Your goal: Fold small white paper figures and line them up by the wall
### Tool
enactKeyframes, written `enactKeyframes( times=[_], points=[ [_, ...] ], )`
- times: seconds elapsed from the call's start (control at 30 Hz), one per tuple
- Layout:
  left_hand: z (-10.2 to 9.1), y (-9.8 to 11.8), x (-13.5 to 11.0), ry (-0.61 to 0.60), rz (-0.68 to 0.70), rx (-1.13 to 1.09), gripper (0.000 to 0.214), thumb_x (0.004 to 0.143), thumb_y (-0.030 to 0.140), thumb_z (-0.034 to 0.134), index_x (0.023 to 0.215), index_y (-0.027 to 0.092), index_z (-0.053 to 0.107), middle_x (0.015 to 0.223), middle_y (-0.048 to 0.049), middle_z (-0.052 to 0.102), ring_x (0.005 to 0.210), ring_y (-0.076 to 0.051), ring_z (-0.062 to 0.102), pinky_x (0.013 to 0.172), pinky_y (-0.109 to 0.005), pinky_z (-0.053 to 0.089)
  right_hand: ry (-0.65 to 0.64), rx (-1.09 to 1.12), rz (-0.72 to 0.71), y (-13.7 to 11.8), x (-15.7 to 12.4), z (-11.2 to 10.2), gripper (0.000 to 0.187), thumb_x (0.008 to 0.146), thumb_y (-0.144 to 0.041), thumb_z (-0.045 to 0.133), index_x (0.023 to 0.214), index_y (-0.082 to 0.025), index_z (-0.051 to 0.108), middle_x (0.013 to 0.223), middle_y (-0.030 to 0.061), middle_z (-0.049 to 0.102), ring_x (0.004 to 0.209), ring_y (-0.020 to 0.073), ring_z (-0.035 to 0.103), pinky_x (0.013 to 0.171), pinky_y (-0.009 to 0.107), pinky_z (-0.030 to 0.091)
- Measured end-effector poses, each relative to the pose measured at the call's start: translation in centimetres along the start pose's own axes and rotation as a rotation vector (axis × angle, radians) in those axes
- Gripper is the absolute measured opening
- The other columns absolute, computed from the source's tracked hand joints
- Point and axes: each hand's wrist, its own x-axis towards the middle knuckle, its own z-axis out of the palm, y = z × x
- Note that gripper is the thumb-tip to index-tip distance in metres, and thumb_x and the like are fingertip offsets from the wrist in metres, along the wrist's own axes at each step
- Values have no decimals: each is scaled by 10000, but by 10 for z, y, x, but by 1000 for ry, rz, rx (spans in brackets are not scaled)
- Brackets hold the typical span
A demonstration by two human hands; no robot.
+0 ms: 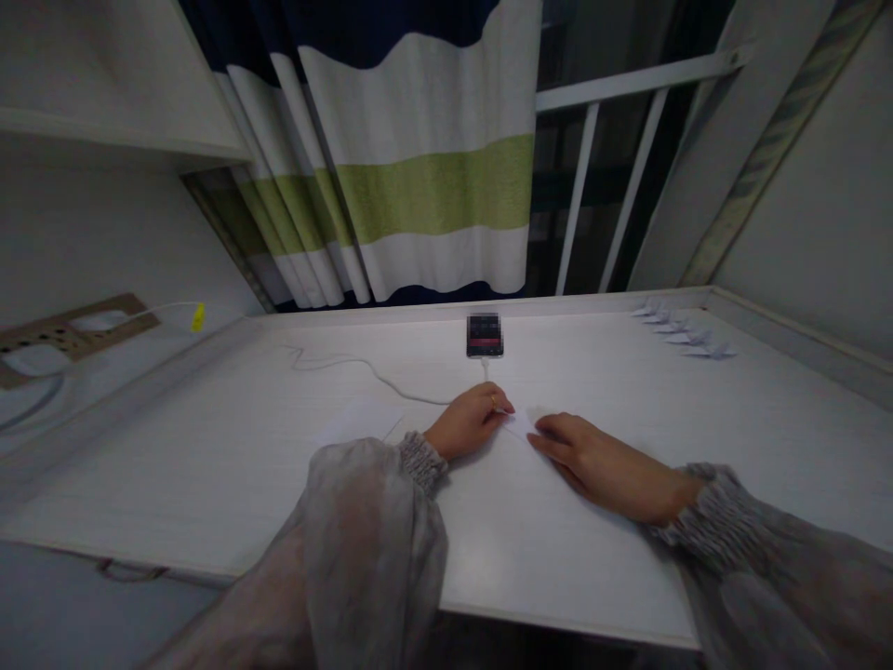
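A small piece of folded white paper (518, 424) lies on the white desk between my two hands. My left hand (473, 421), with a ring on one finger, is closed on the paper's left side. My right hand (593, 461) has its thumb and fingertips closed at the paper's right edge. Part of the paper is hidden under my fingers, and its exact shape is hard to make out. To the left of my left forearm, more white paper (355, 419) lies flat on the desk.
A phone (485, 336) lies beyond my hands, with a white cable (377, 375) trailing left. Several folded paper pieces (680, 330) stand in a row at the back right. A power strip (76, 340) is on the left wall. A striped curtain (433, 195) hangs behind the desk (209, 447).
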Motion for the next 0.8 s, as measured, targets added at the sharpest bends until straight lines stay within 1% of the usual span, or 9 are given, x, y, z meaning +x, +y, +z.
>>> enactKeyframes(
  times=[0.07,0.13,0.2,0.3,0.43,0.57,0.63,0.73,0.8],
  points=[
    [1,0,0,47,7,43,173,773,139,438,863,138,585,900,-74,555,847,-137,507,792,-282,410,-6,-4,63,-3,0,2,268,857,-215,346,991,-134,564,1006,127,548,928,210,503,820,390,420],
    [1,2,-2,51,1,95,185,776,146,432,883,131,584,918,-83,560,862,-143,511,807,-287,411,2,-2,93,-5,0,3,284,866,-234,331,1015,-133,551,1016,126,538,928,206,497,821,387,418],
    [-1,6,-4,2,11,148,202,787,167,424,900,128,587,925,-89,575,868,-148,519,815,-288,411,15,-6,88,-4,0,3,291,870,-223,315,1008,-130,554,1004,130,533,917,206,494,816,388,418],
    [-5,13,-8,-137,72,230,239,811,216,400,917,147,603,939,-81,608,887,-158,532,822,-294,410,-1,-40,74,-4,0,2,286,860,-186,310,965,-116,566,992,142,520,906,214,485,800,393,419],
    [-7,22,-12,-203,110,346,315,831,313,375,1002,155,587,1014,-102,601,926,-181,537,837,-319,403,-33,-66,72,-7,0,0,272,837,-152,328,953,-102,569,973,148,506,900,218,481,800,395,422],
    [-4,23,-13,-256,187,436,413,817,410,375,1101,153,531,1128,-150,536,1020,-228,493,885,-385,357,-19,57,67,-3,0,-4,255,815,-158,369,959,-129,578,971,120,498,848,176,512,772,321,452],
    [-3,21,-13,-282,213,446,458,819,432,348,1154,152,486,1192,-164,487,1082,-243,448,912,-403,327,25,118,140,6,1,-5,254,823,-170,369,951,-144,587,917,97,516,794,155,527,745,296,460],
    [-2,18,-13,-310,209,436,496,817,458,323,1205,170,434,1256,-161,427,1127,-244,403,933,-408,304,171,37,311,24,4,-3,251,817,-232,415,952,-118,592,862,106,542,827,197,513,785,355,433],
    [-2,16,-13,-308,196,431,500,813,469,321,1210,185,429,1270,-157,406,1128,-240,395,933,-406,304,165,-7,364,33,5,1,259,800,-297,457,915,-124,611,813,99,549,788,206,511,757,371,434]
  ],
)
